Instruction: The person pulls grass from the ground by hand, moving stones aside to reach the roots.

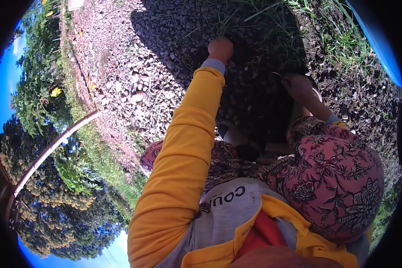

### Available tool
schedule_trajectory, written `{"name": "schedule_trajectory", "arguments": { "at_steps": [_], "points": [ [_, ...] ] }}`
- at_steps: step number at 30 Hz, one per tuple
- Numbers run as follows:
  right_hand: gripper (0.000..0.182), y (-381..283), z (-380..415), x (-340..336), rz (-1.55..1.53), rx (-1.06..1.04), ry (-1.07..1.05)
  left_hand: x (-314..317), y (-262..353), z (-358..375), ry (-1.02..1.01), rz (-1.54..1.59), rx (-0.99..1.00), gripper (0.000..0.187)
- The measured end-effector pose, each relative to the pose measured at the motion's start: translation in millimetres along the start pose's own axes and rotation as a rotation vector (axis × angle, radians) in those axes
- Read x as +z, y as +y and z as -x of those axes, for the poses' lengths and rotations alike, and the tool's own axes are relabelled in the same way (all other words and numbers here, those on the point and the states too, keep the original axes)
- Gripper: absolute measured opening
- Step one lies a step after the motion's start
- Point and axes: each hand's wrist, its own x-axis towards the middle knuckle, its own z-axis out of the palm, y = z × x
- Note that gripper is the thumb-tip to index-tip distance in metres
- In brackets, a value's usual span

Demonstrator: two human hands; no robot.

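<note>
My left hand [220, 49], at the end of a yellow sleeve [196, 98], is closed in a fist low over the shaded gravel [183, 49]. Grass blades [228, 24] grow just beyond it, and its fingers are turned away from me. My right hand [300, 88] is low in the shadow beside my knee, its fingers curled together. A thin pale sliver [277, 74] shows at its fingertips; I cannot tell what it is. Around this hand lie dark soil and small stones.
My knees in pink flowered trousers [332, 178] are bent close below my hands. Grass tufts [344, 44] and clods of soil edge the right side, near a blue surface [379, 40]. Sunlit gravel [129, 85] spreads left, toward a curved pole [53, 145] and trees [44, 192].
</note>
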Motion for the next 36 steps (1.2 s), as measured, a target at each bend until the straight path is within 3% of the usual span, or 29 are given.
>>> {"name": "schedule_trajectory", "arguments": {
  "at_steps": [14, 20, 23, 26, 32, 35, 36],
  "points": [
    [0.022, 4, 1, 3, -0.005, 0.017, 0.002, 37, -37, -21, 0.183, 0.204, 0.132, 0.031],
    [0.023, 0, 0, -1, -0.008, 0.042, -0.041, 51, -49, -22, 0.338, 0.167, 0.351, 0.027],
    [0.022, 0, 0, -1, -0.014, 0.041, -0.039, 25, -33, 2, 0.268, 0.133, 0.236, 0.024],
    [0.022, 0, 1, 0, -0.015, 0.036, -0.022, 12, -21, 23, 0.245, 0.107, 0.29, 0.021],
    [0.022, 1, 0, 1, -0.009, 0.037, -0.03, 12, -6, 88, -0.155, -0.205, 0.645, 0.019],
    [0.022, 1, 1, 1, 0.004, 0.051, -0.041, 17, -7, 108, -0.124, -0.266, 0.716, 0.02],
    [0.022, 0, 0, 1, 0.012, 0.058, -0.049, 17, -10, 107, -0.011, -0.275, 0.706, 0.019]
  ]
}}
